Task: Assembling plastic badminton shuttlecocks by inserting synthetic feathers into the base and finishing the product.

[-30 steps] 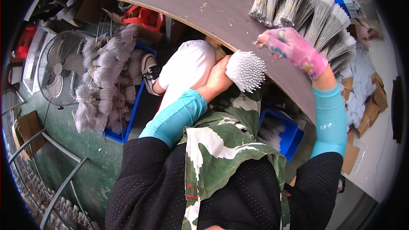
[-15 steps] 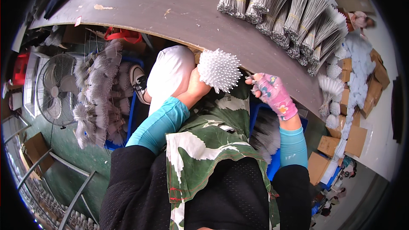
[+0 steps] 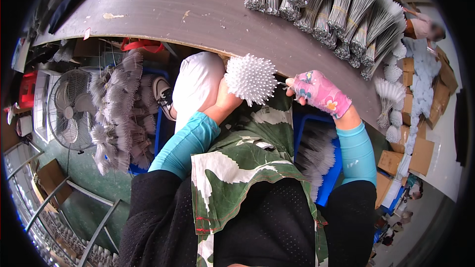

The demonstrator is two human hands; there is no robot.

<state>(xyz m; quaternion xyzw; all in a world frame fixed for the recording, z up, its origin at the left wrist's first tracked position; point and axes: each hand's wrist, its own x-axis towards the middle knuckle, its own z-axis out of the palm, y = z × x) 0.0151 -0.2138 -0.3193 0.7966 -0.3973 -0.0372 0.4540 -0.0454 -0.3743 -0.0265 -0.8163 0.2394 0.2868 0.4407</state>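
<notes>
My left hand (image 3: 225, 101) is closed round a bundle of thin wire brushes (image 3: 251, 80); its rounded end of white bristle tips points up at me. To its right, my right hand (image 3: 316, 91), in a pink flowered fingerless glove, has its fingers pinched on a thin dark metal piece (image 3: 282, 84). That piece reaches toward the side of the bundle; whether it touches is hidden. The lower part of the bundle is out of sight behind my fingers and the bristles.
Tied bundles of wire brushes (image 3: 341, 15) lie on the brown table (image 3: 163, 15) ahead. A blue bin (image 3: 330, 168) of brushes stands below my right arm. Further left are hanging brush bundles (image 3: 116, 104) and a standing fan (image 3: 69, 111). Cardboard boxes (image 3: 420, 155) are at right.
My right hand has turned and moved a little right, its thin piece now showing beside the bundle. My left hand still holds the bundle. The view has shifted slightly.
</notes>
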